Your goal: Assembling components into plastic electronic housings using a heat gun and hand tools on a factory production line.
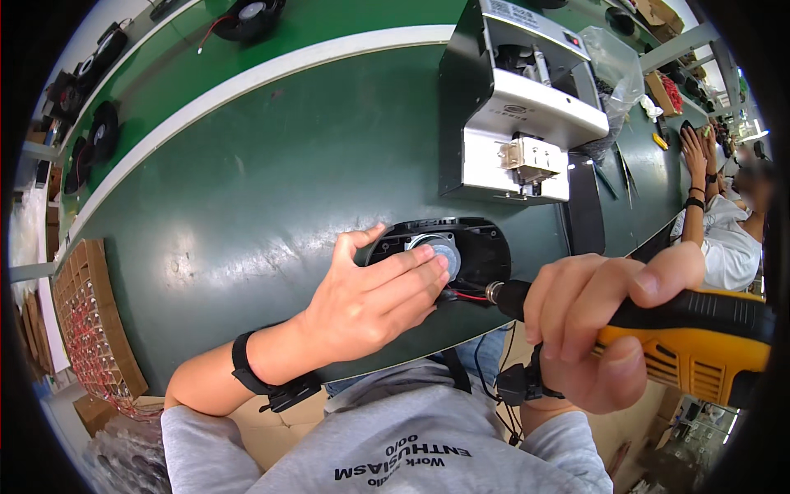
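On the green bench in front of me lies a black oval plastic housing (pixel 487 247) with a round grey-backed speaker (pixel 451 250) inside it. My left hand (pixel 370 300) grips this housing, thumb at its left rim and fingers laid across the speaker. A red wire (pixel 471 296) runs out at the near side. My right hand (pixel 588 321) is wrapped around a yellow and black power screwdriver (pixel 699 350), held level. Its metal chuck points left and sits near the housing's lower right edge. Whether its tip touches anything is hard to see.
Behind the housing stands a silver and black bench machine (pixel 527 107). Tweezers (pixel 627 174) lie to its right, near a plastic bag (pixel 615 66). At the left is a divided cardboard box (pixel 90 321) with red-wired parts. A co-worker's hand (pixel 695 152) rests on the bench at far right.
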A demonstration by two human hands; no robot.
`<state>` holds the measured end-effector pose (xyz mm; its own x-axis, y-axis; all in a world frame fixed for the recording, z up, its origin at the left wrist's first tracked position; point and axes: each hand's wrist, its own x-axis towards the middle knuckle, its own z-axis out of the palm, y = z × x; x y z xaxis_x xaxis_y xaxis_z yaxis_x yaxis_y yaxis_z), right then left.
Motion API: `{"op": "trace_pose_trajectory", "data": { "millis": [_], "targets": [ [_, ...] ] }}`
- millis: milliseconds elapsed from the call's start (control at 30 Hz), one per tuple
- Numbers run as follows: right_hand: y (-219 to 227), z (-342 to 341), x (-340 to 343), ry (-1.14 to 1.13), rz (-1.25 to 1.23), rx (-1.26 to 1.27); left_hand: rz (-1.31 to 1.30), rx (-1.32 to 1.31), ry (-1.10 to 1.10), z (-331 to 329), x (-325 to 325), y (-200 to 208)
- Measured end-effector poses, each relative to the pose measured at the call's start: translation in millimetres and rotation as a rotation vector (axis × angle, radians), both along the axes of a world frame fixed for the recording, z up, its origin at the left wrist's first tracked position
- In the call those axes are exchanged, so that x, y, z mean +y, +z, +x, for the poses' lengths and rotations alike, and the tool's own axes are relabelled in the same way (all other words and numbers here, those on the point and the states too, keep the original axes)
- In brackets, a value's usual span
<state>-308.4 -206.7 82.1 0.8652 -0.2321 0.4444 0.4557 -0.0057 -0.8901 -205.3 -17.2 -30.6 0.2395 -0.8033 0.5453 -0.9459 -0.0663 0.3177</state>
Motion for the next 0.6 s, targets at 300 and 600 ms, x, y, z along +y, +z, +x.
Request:
{"op": "trace_pose_trajectory", "data": {
  "millis": [300, 600],
  "targets": [
    [-12, 3, 5, -0.030, -0.047, -0.065, -0.026, 0.001, -0.002, 1, -2, -1],
    [-18, 8, 10, -0.059, -0.054, -0.099, -0.058, 0.006, 0.032, -1, -1, -5]
  ]
}}
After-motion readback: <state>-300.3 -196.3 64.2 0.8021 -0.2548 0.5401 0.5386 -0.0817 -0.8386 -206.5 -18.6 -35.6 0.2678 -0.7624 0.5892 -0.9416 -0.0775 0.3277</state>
